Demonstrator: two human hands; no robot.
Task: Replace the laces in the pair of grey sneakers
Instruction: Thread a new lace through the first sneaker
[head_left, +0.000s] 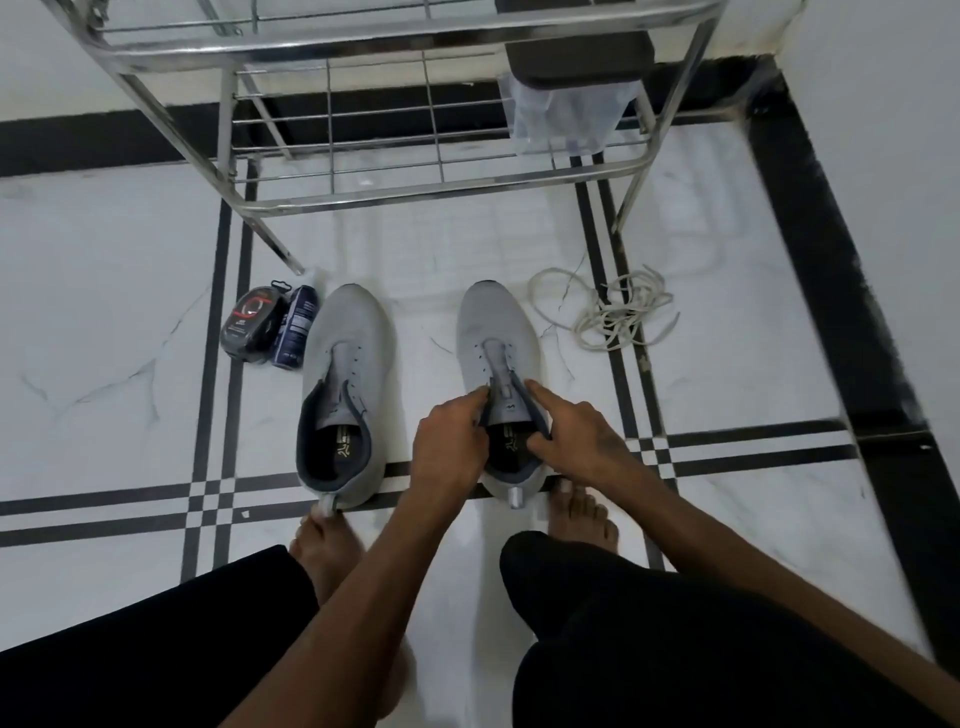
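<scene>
Both hands on right grey sneaker (496, 338), no laces in eyelets. Left hand (451, 447) pinching left edge of collar beside tongue (503, 392). Right hand (582, 436) gripping right collar edge, thumb inside opening, index finger extended along eyelet row. Left grey sneaker (347, 395) left of grip, untouched, also unlaced. Loose cream laces (610, 312) piled on floor up-right of grip. Shoe polish tin (252, 322) and small blue bottle (294, 335) far left of grip.

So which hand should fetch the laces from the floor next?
Probably the right hand: the white laces lie on the right sneaker's outer side, nearer it. The left hand would have to cross over that sneaker.
</scene>
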